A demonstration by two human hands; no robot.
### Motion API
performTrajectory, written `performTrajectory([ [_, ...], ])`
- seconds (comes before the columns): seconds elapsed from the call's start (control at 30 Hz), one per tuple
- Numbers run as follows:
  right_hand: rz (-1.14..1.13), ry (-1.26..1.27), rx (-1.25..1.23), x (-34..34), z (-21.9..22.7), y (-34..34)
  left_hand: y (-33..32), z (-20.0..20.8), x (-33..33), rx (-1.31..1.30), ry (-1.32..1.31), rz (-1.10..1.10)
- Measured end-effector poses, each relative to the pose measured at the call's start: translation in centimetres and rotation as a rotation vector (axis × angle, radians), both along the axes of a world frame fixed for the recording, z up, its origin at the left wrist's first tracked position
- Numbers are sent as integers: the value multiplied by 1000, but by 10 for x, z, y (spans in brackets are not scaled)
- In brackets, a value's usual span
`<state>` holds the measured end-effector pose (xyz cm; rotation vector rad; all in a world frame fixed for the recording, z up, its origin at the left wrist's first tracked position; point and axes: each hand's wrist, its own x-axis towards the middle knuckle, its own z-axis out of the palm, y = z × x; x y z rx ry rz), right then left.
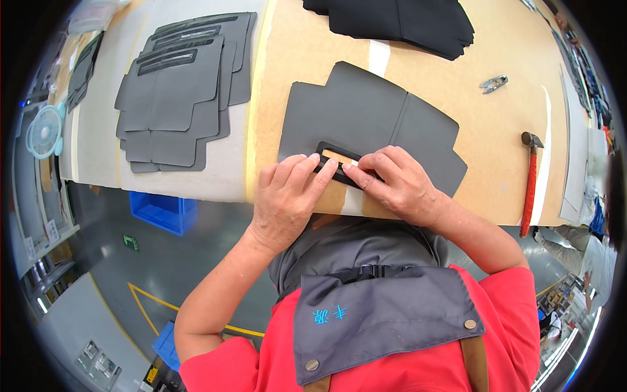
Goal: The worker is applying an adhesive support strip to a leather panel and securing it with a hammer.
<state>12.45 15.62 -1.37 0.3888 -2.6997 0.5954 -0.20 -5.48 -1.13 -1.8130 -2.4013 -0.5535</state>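
Note:
A flat dark grey panel [349, 108] with stepped corners and a crease line lies on the tan work table in front of me. Along its near edge runs a rectangular slot framed by a black strip [324, 146], and the table shows through the opening. My left hand [284, 199] is closed at the slot's left part, its thumb and forefinger pressed on the strip. From the right, my right hand [403, 186] grips the slot's edge, thumb and forefinger close to the left fingertips. Part of the strip is hidden beneath the right fingers.
A pile of similar grey panels [160, 111] lies at the left. Black fabric pieces [401, 26] are stacked at the far side. Thread snips [494, 84] and a red-handled hammer [530, 176] rest at the right. Below the table stands a blue crate [163, 213]; a fan [46, 132] is far left.

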Motion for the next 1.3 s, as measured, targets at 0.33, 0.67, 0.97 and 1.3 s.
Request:
performTrajectory([
  [0.33,-114,-120,-186,7,2,-3,-2,1,7,-56,4,-19],
  [0.67,-25,-22,44,14,4,3,4,4,12,-33,-33,-48],
  [0.97,-143,-86,-263,18,-9,-7,-2,3,15,-51,-10,-73],
  [1.3,-141,-80,-353,11,-15,-14,-1,3,13,-77,-63,6],
])
